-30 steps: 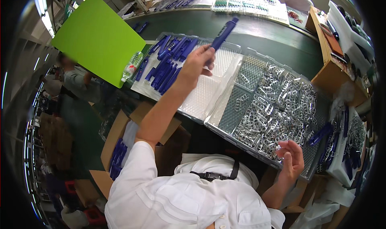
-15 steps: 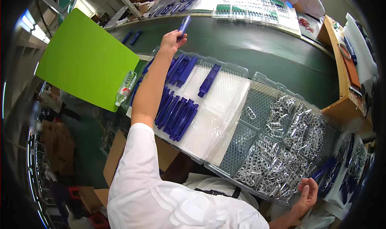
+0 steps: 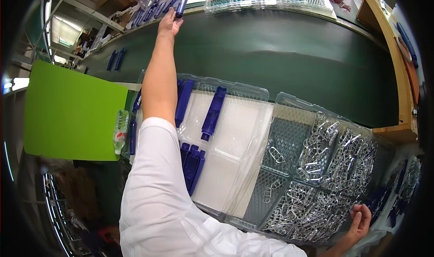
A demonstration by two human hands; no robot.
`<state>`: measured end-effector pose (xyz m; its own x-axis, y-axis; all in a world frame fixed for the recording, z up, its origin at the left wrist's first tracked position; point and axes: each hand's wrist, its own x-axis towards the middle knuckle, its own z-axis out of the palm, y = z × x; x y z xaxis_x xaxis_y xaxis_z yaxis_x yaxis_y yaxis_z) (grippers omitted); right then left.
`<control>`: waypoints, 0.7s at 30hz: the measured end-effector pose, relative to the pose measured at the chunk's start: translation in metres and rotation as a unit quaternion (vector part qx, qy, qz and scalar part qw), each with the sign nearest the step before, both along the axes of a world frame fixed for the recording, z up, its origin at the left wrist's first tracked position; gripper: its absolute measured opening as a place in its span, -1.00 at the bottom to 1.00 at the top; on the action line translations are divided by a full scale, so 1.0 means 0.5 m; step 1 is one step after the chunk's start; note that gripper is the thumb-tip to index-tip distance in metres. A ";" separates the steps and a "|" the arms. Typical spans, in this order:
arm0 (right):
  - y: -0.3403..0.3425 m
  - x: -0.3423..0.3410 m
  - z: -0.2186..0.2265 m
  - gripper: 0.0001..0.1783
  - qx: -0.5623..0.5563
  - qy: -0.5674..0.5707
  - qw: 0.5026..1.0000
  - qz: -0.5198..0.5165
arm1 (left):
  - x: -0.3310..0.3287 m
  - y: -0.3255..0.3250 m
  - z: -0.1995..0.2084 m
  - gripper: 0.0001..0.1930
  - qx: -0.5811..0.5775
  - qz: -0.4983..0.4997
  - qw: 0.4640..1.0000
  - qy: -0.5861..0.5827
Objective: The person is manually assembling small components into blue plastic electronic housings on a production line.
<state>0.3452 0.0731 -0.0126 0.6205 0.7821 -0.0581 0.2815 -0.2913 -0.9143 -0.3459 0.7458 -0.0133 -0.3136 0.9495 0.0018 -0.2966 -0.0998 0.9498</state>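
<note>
My left hand (image 3: 169, 25) reaches far forward over the green work surface. Its fingers are closed on the lower end of a slim dark blue plastic device (image 3: 182, 5), held upright close to a group of similar blue devices (image 3: 153, 8) at the far edge. At the lower right, my right hand (image 3: 360, 223) is beside a clear tray full of silver metal clips (image 3: 316, 207); its fingers are curled together, and what they pinch, if anything, is too small to make out. Blue plastic housings (image 3: 213, 114) lie in a second clear tray (image 3: 230, 148), partly covered by my left arm.
A bright green board (image 3: 72, 112) stands at the left, with a clear plastic bottle (image 3: 120, 133) against it. Two blue devices (image 3: 115, 59) lie beyond. Green circuit boards fill a clear tray (image 3: 266, 2) at the back. A wooden shelf (image 3: 389, 76) borders the right.
My left hand has moved farther forward with the blue device, up to the group at the far edge. The view has shifted. My right hand stays beside the clips.
</note>
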 end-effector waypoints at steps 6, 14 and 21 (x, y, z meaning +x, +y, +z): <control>-0.025 -0.012 0.033 -0.69 -0.033 -0.045 0.998 0.014 | 0.002 -0.096 -0.056 -0.33 0.078 0.089 0.992 0.044; -0.028 -0.042 0.026 -0.57 -0.085 -0.305 0.933 0.169 | -0.087 -0.535 0.210 -0.66 0.075 0.101 0.965 0.229; -0.074 -0.067 -0.051 -0.59 -0.045 -0.477 0.795 0.372 | -0.219 -1.245 0.286 -0.60 0.014 0.243 0.865 0.439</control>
<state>0.3118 0.0363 -0.0380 -0.2156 0.9728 0.0846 0.9595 0.2271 -0.1665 -0.4555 0.1234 0.1295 -0.5422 0.7010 0.4633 0.6207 -0.0375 0.7831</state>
